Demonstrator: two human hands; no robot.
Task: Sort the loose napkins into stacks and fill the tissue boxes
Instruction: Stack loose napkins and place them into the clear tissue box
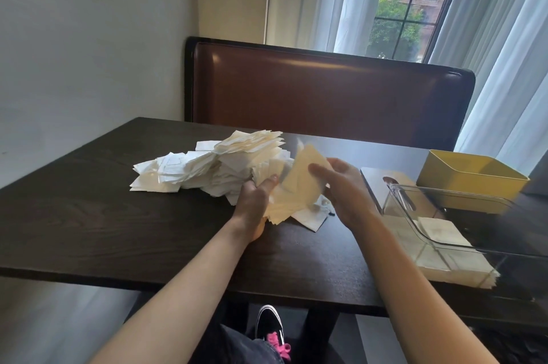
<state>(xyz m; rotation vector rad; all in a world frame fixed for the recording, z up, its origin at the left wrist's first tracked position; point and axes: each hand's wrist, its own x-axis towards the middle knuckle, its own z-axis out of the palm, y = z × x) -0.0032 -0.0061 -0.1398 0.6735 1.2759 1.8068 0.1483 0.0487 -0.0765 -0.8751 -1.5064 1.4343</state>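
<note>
Dark wood table (103, 215) in a booth corner, brown padded bench back (326, 91) behind it, window w/ sheer curtains (504, 52) on the right. Big loose pile of white napkins (213, 168) sprawls mid-table, some fanned up at the far side. Left hand (255, 200) sits at the pile's near right edge, fingers curled round a cream napkin bundle (292, 200), thumb on top. Right hand (344, 185) is just beside it, fingers on a single cream napkin (308, 165) that stands tilted above the bundle; motion blur, so exact pinch can't be told, but fingers look bent onto the sheet. To the right: clear plastic box (444, 215) lying on a neat stack of cream napkins (430, 263) near the table's front edge. Behind that a yellow box (471, 180), and a flat grey lid w/ slot (382, 183) between it and the right hand. Below the table edge: black shoe w/ pink laces (271, 328).
</note>
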